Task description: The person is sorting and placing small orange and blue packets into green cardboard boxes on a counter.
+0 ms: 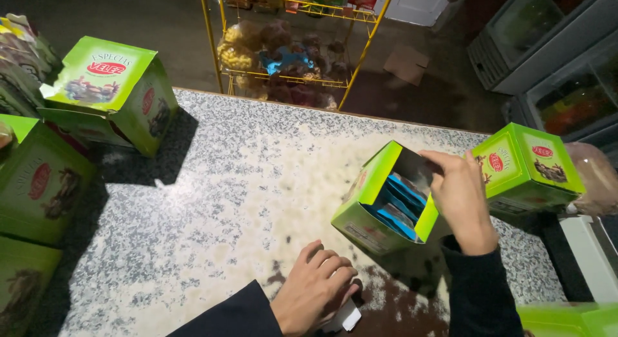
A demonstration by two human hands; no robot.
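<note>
- The right hand (460, 198) pinches the top flap of the open green box (384, 202), fingers closed on the card, tilting its mouth up so the blue packets (398, 208) inside show.
- The left hand (315, 289) rests curled on the speckled counter (225, 202), a small white piece (346, 318) under its fingertips.
- A closed green box (528, 166) sits just beyond the right knuckles.

Speckled grey-and-white stone counter (212, 202); open lime-green cardboard box (386, 198) with blue packets (396, 205) inside; closed lime-green box (528, 166) with red oval mark; yellow wire rack (290, 47); black sleeves (479, 292).
</note>
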